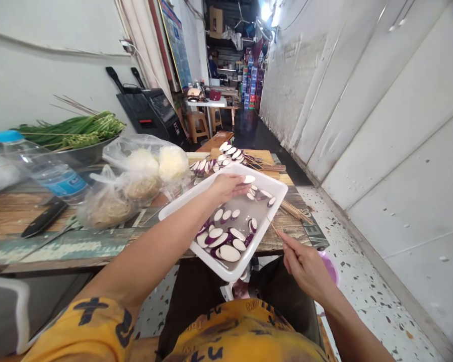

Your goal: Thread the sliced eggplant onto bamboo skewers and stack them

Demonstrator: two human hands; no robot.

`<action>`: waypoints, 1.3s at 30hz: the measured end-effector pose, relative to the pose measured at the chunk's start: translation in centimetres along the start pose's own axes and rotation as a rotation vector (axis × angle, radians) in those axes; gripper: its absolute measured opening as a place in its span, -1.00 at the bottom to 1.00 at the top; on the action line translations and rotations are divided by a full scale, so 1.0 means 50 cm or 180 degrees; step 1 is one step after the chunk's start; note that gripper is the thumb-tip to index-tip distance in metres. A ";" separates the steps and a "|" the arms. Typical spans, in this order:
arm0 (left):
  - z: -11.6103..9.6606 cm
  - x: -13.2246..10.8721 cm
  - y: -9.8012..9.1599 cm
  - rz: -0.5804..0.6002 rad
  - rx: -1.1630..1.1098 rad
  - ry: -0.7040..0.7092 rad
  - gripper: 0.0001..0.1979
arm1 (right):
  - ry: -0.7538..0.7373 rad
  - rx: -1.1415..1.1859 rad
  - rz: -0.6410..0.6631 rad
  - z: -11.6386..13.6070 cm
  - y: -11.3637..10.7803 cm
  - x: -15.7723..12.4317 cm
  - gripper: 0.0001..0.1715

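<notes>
A white rectangular tub [279,190] sits tilted over the table's front edge, with water and several purple-skinned eggplant slices [228,253] in it. Over the tub's far part, my left hand [230,187] pinches one oval eggplant slice [249,179]. Beside the tub's right edge, my right hand [304,264] is closed on a thin wooden skewer [274,226], whose tip points up and left toward the tub. Behind the tub, several skewered eggplant slices [230,151] are heaped on a cutting board [264,155].
Bare skewers [296,210] lie right of the tub. On the left are plastic bags of food [115,203], a water bottle [62,178], a black-handled knife [45,218] and a bowl of green vegetables [75,133]. A pink basin [329,266] is below the table at right.
</notes>
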State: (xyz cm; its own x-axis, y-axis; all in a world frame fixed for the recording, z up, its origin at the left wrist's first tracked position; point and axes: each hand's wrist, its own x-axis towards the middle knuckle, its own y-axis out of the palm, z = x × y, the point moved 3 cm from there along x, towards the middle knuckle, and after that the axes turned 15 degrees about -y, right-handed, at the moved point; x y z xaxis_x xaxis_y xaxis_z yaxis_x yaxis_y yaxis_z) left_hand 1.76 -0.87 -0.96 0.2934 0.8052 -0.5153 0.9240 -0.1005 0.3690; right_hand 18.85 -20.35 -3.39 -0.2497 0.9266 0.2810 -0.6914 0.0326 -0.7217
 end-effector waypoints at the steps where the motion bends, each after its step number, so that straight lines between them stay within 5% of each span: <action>1: 0.001 -0.001 0.002 0.0006 -0.0037 -0.0010 -0.96 | -0.0014 -0.0001 -0.0005 0.001 0.000 0.002 -0.52; 15: 0.014 -0.015 0.020 0.0215 0.0105 -0.0007 -0.90 | -0.0239 -0.0112 0.0261 0.024 -0.007 0.039 -0.45; 25: 0.023 -0.023 0.028 0.0168 0.0326 -0.0181 -0.93 | -0.0565 -0.0883 -0.0660 0.025 0.006 0.113 -0.60; 39: 0.020 -0.016 0.021 0.0083 -0.0284 -0.0081 -0.93 | -0.0677 -0.0805 -0.0713 0.025 0.013 0.114 -0.61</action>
State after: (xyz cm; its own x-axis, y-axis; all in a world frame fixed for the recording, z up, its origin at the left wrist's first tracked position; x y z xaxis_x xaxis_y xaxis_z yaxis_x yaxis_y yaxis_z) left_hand 2.73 -2.19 -0.98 0.3244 0.7877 -0.5238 0.8908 -0.0680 0.4494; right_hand 16.13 -15.49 -1.49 -0.2649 0.7887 0.5548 -0.5627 0.3408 -0.7531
